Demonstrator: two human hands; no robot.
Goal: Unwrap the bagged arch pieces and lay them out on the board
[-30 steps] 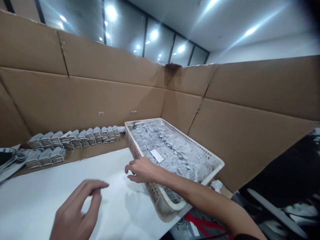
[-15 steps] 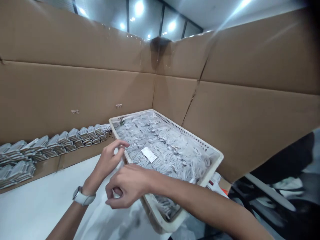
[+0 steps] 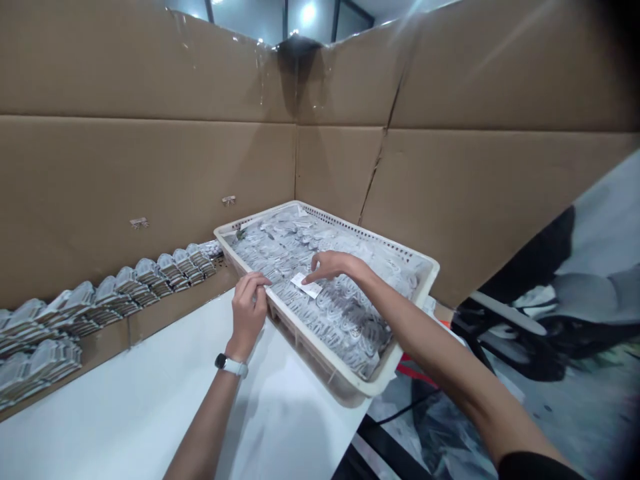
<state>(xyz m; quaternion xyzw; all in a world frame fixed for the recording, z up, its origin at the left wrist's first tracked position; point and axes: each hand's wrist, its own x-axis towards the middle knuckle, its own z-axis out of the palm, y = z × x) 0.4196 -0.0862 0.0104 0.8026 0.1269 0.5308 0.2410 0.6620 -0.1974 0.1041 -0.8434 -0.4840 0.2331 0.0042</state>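
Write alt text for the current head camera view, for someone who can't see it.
A person's right hand reaches down to a white card lying on pale packets in a white basket, while the left hand rests on the basket's rim. The basket stands on a white table beside cardboard walls, with stacks of grey items at the picture's left.

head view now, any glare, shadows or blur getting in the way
Head view: a light glares at the top edge; soft shadows darken the cardboard corner and the table near the tray; the upper right corner of the frame goes black; fine detail inside the tray looks smeared, and print on the label can't be read.
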